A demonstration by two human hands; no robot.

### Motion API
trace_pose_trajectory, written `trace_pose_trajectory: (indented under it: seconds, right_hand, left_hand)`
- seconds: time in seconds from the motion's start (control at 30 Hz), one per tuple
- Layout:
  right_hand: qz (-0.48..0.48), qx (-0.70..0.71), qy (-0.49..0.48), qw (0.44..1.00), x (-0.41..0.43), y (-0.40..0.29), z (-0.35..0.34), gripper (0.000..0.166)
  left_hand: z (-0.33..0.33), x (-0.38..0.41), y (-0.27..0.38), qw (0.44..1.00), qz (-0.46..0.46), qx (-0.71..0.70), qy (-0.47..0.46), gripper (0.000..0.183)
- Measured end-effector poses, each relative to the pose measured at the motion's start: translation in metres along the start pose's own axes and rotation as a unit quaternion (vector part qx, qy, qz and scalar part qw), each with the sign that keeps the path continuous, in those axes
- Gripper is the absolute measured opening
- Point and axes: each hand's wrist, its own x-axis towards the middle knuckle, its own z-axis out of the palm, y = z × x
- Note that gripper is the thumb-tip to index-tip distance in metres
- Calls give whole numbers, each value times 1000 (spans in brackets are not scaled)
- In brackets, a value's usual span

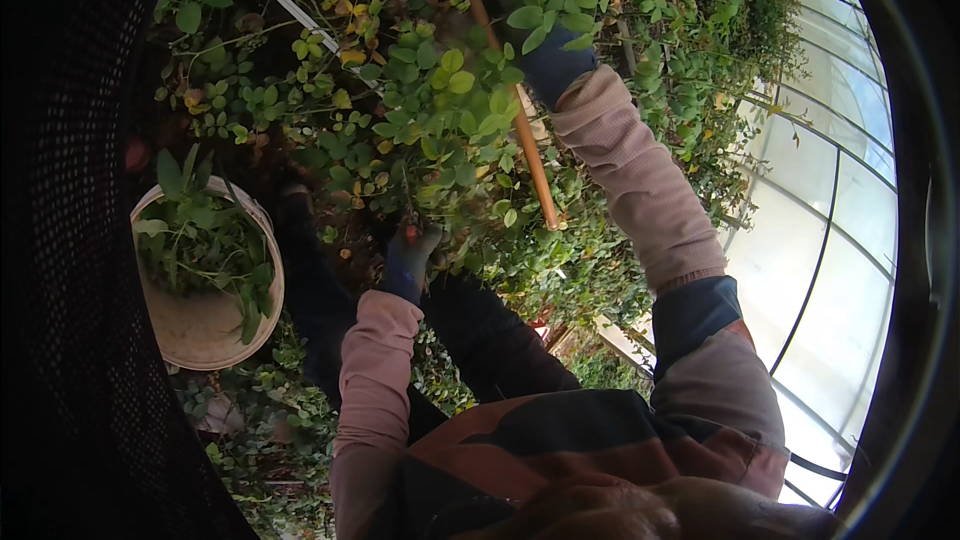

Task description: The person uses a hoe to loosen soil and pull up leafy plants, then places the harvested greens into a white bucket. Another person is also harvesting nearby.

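Observation:
My left hand [409, 259], in a dark blue glove, is low among the leafy stems at the centre, closed around a small red-handled tool [412, 232]. A thin part points up from it; its exact kind cannot be told. My right hand [559, 64], gloved in dark blue too, reaches into the foliage at upper right. Leaves hide its fingers and whatever they touch. Just left of that hand, a wooden rod [534, 157] slants through the green leafy plants [450, 112], its upper part partly covered by leaves.
A whitish bucket [210, 341] holding cut leafy greens [202, 240] stands at left. A pale strip [300, 15] crosses the plants at upper left. At right is a translucent greenhouse wall [810, 240] with dark framing. My dark-clad legs [487, 337] are among the plants.

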Motion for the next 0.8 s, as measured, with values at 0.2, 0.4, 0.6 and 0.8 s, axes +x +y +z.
trace_pose_trajectory:
  seconds: [0.2,0.4,0.6,0.8]
  right_hand:
    - [-13,-9,-25,1000,15,-4,3,24]
    - [54,67,-79,993,-5,9,-13,29]
    - [452,241,-125,850,-19,-29,-52,27]
    - [198,85,-92,972,-12,-20,-26,24]
  left_hand:
    - [2,0,6,1000,-7,-7,-5,39]
    - [-3,-2,9,1000,4,-13,-13,39]
    - [-1,-4,17,1000,4,-17,-17,38]
    - [1,-8,29,998,-52,25,-5,37]
